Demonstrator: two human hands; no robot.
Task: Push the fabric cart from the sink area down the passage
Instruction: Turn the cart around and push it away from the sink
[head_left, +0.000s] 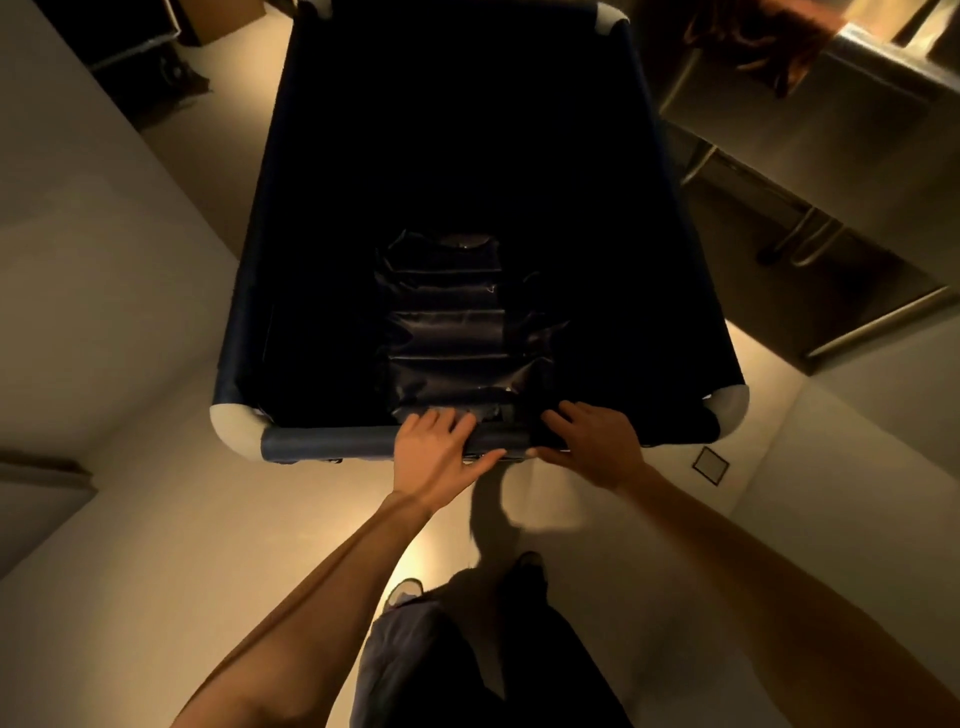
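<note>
1. I see the large dark navy fabric cart (467, 182) with pale grey rounded corner caps filling the floor ahead of me.
2. To the cart's right stands the brushed steel sink unit (857, 130).
3. My left hand (434, 449) wraps the cart's near rail, fingers curled over it.
4. My right hand (592, 441) grips the same rail, fingers slightly spread.

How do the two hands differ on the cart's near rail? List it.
The left hand sits nearer the rail's middle and is well lit; the right hand sits toward the right corner cap, in shadow. The left hand's fingers reach onto the taped patch; the right's rest on plain dark fabric. Both wrap the near rail of the fabric cart.
</note>
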